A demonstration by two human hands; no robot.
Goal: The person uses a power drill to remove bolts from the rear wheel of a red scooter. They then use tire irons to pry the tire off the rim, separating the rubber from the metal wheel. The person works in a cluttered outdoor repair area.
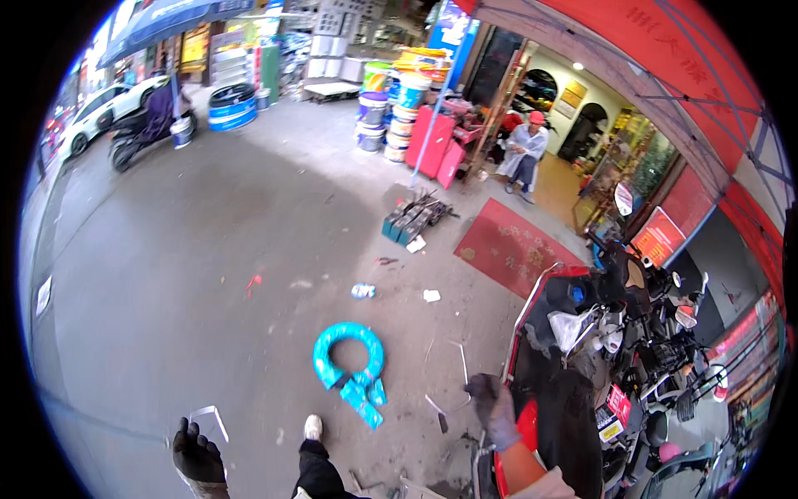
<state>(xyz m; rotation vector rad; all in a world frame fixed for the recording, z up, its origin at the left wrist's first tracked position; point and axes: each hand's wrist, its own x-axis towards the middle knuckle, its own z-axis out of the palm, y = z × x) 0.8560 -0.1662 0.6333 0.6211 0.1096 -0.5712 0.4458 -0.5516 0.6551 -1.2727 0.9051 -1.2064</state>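
My left hand (198, 453), in a dark glove, hangs low at the left with its fingers loosely bent and apart. Nothing shows in it; a thin white angular piece (214, 420) appears just beyond it. My right hand (492, 407), in a grey and black glove, is beside the red and black scooter (569, 424), its fingers blurred; whether it touches the scooter I cannot tell. On the pavement between my hands, farther off, lies a ring-shaped bundle in blue wrapping (324, 353), like a wrapped tyre. A thin tool with a dark handle (439, 416) lies left of my right hand.
An open toolbox (407, 220) stands ahead on the pavement, near a red doormat (519, 247). A seated person (526, 150) in a red cap is by the doorway. Stacked paint buckets (403, 108) stand at the shopfront. More scooters (665, 349) crowd the right under a red canopy (665, 50).
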